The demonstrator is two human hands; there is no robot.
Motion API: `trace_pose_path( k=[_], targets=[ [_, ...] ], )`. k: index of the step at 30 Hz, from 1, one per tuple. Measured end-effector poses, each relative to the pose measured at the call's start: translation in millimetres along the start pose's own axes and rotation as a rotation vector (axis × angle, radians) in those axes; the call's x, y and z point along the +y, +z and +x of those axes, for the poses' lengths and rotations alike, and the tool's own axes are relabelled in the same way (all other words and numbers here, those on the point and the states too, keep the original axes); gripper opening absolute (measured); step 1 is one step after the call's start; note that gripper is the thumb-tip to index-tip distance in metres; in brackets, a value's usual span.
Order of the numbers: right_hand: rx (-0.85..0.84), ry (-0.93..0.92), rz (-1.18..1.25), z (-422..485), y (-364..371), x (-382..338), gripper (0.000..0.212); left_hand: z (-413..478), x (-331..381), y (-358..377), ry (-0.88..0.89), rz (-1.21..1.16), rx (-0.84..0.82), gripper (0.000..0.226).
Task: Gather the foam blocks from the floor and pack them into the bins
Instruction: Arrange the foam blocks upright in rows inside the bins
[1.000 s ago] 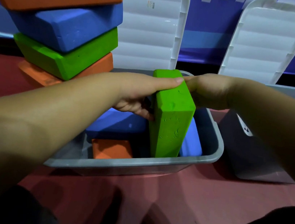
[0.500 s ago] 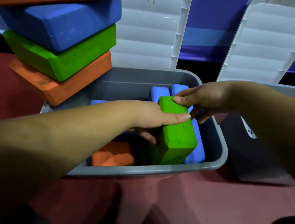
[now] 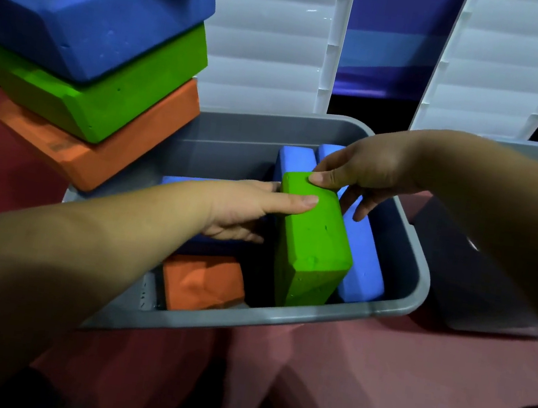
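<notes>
My left grip (image 3: 242, 210) held the green block (image 3: 313, 244), thumb across its top and fingers at its left face. My right grip (image 3: 365, 172) pinched its far top corner. The block stood on edge inside the grey bin (image 3: 278, 322), just beside the upright blue blocks (image 3: 361, 265) at the bin's right wall. I judged it best to push it down straight and flush against them, which saves room at the left. The bin stood on the red floor (image 3: 338, 386). A tilted stack of blocks (image 3: 88, 74) was at its left side, and white lids (image 3: 268, 48) leaned behind.
</notes>
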State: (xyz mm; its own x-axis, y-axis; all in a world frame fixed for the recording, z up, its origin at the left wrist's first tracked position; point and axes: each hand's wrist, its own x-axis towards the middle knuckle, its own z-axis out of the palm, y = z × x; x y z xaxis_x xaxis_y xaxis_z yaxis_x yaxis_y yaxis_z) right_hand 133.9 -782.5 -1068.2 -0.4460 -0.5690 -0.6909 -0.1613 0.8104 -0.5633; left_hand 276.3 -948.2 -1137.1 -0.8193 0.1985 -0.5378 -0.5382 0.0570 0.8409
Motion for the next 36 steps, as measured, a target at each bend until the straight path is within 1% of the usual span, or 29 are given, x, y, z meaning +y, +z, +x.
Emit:
trace_pose_path(
  k=[2, 3, 6, 7, 9, 12, 14, 15, 18, 20, 22, 24, 27, 28, 30, 31, 33, 36],
  targets=[
    [-0.006, -0.013, 0.028, 2.9, -0.9, -1.1, 0.035, -0.8, 2.6, -3.2, 0.043, -0.026, -0.006, 0.06],
    [-0.015, -0.023, 0.042, 4.1, -2.0, -1.2, 0.031, -0.7, 4.9, -6.0, 0.05, 0.011, 0.002, 0.059],
    [-0.051, -0.029, 0.065, 4.6, -6.3, -0.7, 0.032, 0.7, 6.6, -12.5, -0.074, 0.144, -0.031, 0.057],
    [-0.061, -0.025, 0.081, 4.9, -7.7, -0.3, 0.035, 3.0, 3.3, -14.7, -0.107, 0.137, -0.046, 0.06],
    [-0.071, -0.024, 0.11, 5.7, -9.5, -1.0, 0.038, 10.0, -2.5, -17.6, -0.127, 0.109, -0.02, 0.074],
    [-0.085, -0.022, 0.11, 7.0, -7.4, 0.7, 0.037, 13.3, -3.3, -15.3, -0.089, 0.163, 0.004, 0.089],
    [-0.081, 0.012, 0.085, 10.1, -4.6, 2.8, 0.036, 14.3, -7.0, -12.0, -0.061, 0.198, 0.012, 0.097],
    [-0.06, 0.032, 0.057, 12.9, -3.2, 3.4, 0.036, 15.6, -10.4, -9.3, -0.062, 0.163, 0.026, 0.096],
    [0.037, 0.07, -0.071, 21.1, 2.6, 4.0, 0.032, 21.6, -18.6, 1.5, -0.045, -0.007, 0.143, 0.079],
    [0.076, 0.099, -0.128, 25.6, 9.2, 3.5, 0.03, 26.8, -21.3, 7.7, -0.013, -0.016, 0.249, 0.072],
    [0.118, 0.126, -0.194, 28.0, 13.2, 2.4, 0.033, 30.1, -21.6, 13.0, 0.001, 0.007, 0.315, 0.07],
    [0.152, 0.13, -0.225, 27.6, 14.7, 0.6, 0.037, 30.6, -20.1, 14.5, 0.01, 0.047, 0.362, 0.071],
    [0.156, 0.122, -0.215, 26.5, 13.8, -0.2, 0.035, 26.9, -14.0, 8.3, 0.045, 0.14, 0.414, 0.084],
    [0.161, 0.126, -0.222, 26.2, 13.2, 0.3, 0.034, 25.6, -11.9, 5.8, 0.048, 0.158, 0.405, 0.084],
    [0.168, 0.13, -0.237, 27.6, 12.6, 1.8, 0.034, 25.8, -11.7, 1.8, 0.039, 0.12, 0.363, 0.08],
    [0.166, 0.137, -0.242, 28.3, 12.5, 3.4, 0.035, 27.0, -14.2, 0.9, 0.03, 0.08, 0.347, 0.08],
    [0.159, 0.181, -0.296, 32.2, 15.1, 7.9, 0.042, 28.6, -20.7, 2.7, 0.006, 0.065, 0.337, 0.09],
    [0.14, 0.272, -0.498, 37.9, 23.3, 9.9, 0.064, 33.2, -30.1, 14.0, -0.034, 0.27, 0.352, 0.108]
  ],
)
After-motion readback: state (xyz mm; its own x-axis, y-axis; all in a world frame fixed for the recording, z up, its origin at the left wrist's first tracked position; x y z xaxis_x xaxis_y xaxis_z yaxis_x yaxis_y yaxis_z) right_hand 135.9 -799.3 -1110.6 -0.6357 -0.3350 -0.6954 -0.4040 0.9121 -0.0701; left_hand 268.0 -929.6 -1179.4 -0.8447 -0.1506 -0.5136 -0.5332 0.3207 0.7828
